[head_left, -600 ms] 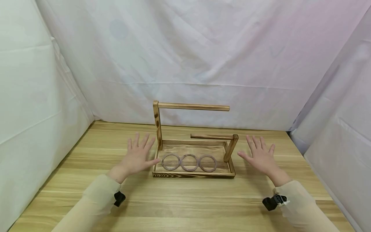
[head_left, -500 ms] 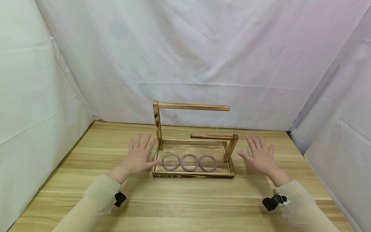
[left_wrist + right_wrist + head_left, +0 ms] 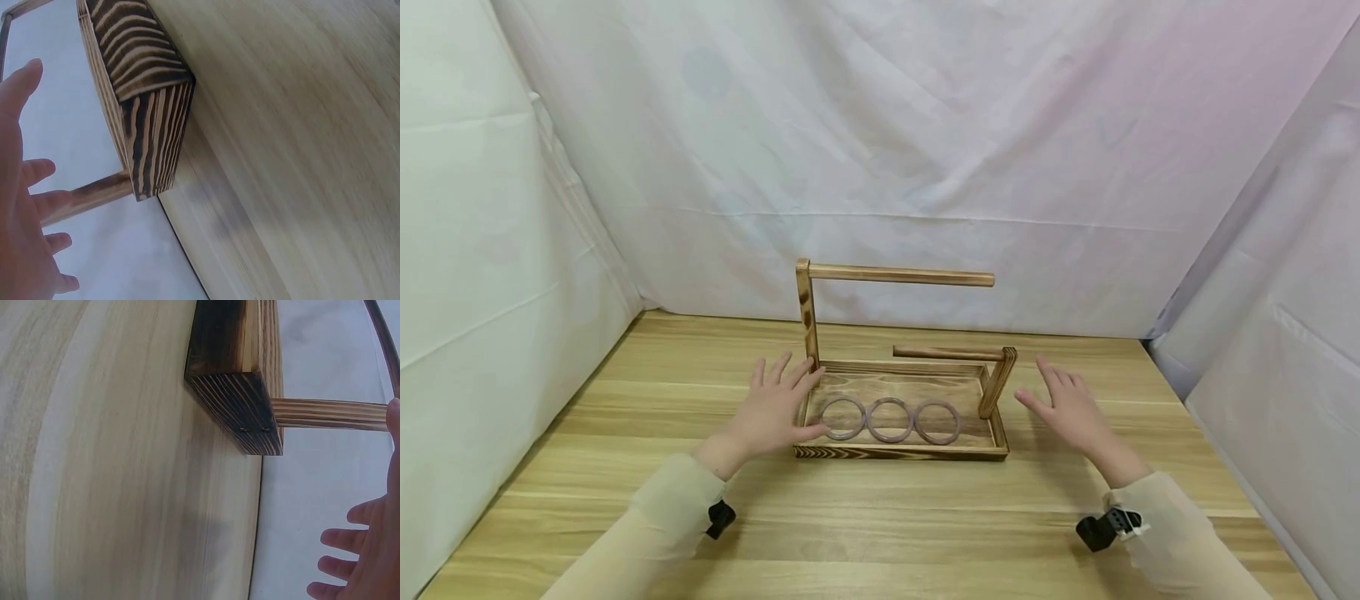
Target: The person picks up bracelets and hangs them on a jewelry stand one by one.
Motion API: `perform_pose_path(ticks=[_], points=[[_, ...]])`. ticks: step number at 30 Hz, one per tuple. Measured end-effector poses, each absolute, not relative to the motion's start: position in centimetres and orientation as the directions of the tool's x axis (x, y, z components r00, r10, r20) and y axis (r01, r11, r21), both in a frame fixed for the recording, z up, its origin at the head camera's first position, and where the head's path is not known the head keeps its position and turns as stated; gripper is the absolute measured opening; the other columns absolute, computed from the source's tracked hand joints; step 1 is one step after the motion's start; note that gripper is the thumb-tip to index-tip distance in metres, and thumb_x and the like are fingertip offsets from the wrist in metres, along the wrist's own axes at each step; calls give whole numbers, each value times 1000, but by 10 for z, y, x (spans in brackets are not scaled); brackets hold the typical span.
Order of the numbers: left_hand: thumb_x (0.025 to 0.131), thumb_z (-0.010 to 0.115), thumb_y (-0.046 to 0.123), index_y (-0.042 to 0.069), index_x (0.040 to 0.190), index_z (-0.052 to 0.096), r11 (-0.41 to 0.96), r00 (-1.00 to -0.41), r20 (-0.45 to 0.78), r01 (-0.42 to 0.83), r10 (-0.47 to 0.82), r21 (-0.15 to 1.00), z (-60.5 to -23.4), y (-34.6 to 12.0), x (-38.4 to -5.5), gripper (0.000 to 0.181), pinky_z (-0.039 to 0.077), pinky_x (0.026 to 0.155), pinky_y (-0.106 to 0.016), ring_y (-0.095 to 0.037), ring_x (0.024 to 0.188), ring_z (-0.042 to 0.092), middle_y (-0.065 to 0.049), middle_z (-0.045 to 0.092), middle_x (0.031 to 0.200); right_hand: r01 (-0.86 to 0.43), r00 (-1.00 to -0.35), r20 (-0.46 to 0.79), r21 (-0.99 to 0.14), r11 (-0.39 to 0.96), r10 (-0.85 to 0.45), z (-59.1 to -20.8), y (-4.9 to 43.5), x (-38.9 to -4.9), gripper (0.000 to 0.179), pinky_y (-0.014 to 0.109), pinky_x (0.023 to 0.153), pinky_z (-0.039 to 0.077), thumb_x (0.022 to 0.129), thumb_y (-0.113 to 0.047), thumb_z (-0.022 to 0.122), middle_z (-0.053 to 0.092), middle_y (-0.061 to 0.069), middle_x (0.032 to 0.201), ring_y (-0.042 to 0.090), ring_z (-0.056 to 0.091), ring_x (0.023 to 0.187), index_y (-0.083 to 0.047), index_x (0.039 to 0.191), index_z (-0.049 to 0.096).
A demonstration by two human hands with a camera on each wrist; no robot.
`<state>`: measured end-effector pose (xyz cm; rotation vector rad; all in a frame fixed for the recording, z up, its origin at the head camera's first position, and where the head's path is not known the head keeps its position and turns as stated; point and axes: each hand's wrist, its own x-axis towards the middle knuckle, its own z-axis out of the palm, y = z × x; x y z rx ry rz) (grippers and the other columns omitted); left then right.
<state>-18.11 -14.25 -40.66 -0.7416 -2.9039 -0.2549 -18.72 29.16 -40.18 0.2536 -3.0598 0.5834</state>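
A shallow scorched-wood tray (image 3: 901, 453) stands mid-table, with a tall post and long bar (image 3: 901, 275) at its left and a short post and bar (image 3: 947, 353) at its right. Inside lie three pale purple bangles (image 3: 891, 420), side by side along the front. My left hand (image 3: 771, 414) hovers by the tray's left end, fingers spread, its thumb tip overlapping the leftmost bangle in the head view. Off the right end, my right hand (image 3: 1071, 410) hangs with fingers extended and nothing held. Both wrist views show the hands beside the tray's outer corners (image 3: 156, 134).
The wood-grain table (image 3: 880, 525) extends around the tray. A white cloth backdrop (image 3: 880, 150) hangs behind it, with more cloth at the left and right sides. Black wrist cameras (image 3: 721, 518) sit on both sleeves.
My left hand has shifted right, its thumb now over the leftmost bangle's edge. The right hand has turned slightly, its fingers closer together. The tray and bangles stay in place.
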Motion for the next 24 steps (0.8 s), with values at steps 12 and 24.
perform_pose_path(ticks=[12,24], points=[[76,68,56,9,139,44,834,-847,159,529,507,160,-412,-130,-185,82,20,108,-63,-41,133,35,-15,46,141,-76,-983,-89,-590,804,-159,-403,287,-185,73,64,97,33,99,-44,37,31,36,140,54,32,126,7,146,15],[78,69,51,9,140,43,809,-850,49,515,524,284,-414,-119,-193,79,35,105,-54,-36,126,44,-14,46,139,103,-952,-260,-772,627,-164,-408,280,-186,67,43,87,52,101,-40,34,42,36,132,38,57,106,13,140,26]])
